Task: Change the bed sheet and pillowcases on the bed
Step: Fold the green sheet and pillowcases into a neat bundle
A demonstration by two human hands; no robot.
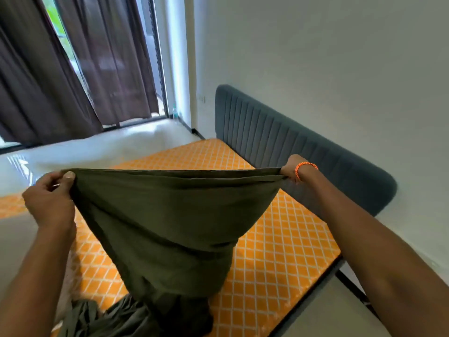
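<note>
An olive green sheet [165, 215] hangs stretched between my two hands above the bare orange mattress [279, 251] with its white diamond pattern. My left hand [49, 200] pinches the sheet's top edge at the left, thumb on top. My right hand [290, 167], with an orange cord at the wrist, grips the same edge at the right, near the headboard. The cloth narrows downward and bunches in a heap [136, 317] on the mattress at the bottom of the view.
A grey-blue padded headboard [291, 144] stands against the white wall at the right. Dark curtains [73, 69] cover a window beyond the glossy white floor [97, 147]. A small bottle [174, 114] stands by the window corner. The dark bed frame edge [349, 283] runs along the right.
</note>
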